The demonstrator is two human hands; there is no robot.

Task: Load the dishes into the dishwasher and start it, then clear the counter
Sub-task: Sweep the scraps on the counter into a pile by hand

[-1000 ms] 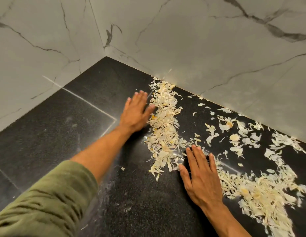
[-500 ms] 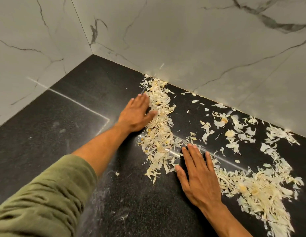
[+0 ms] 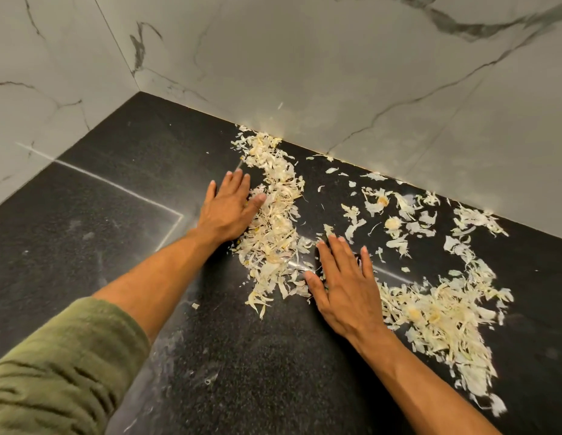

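Person is clearing peel scraps point(image 3: 273, 221) off the black table point(image 3: 116, 221). The strip is running from the marble wall point(image 3: 336, 73) toward them, lying between both flat, open grips: left hand point(image 3: 227, 210) touching its left edge, right hand point(image 3: 345, 287) just right of its near end

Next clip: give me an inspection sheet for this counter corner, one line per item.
Surface: black speckled counter, dusty smears near the front, pale seam lines.
Job's things: pale vegetable peelings, one band between the hands, a looser spread to the right.
Clutter: stray flakes along the wall.
Grippers: left hand flat, edge against the band; right hand flat, fingers spread, empty.
Cables: nothing seen.
Surroundings: marble-look wall in a corner; green sleeve.
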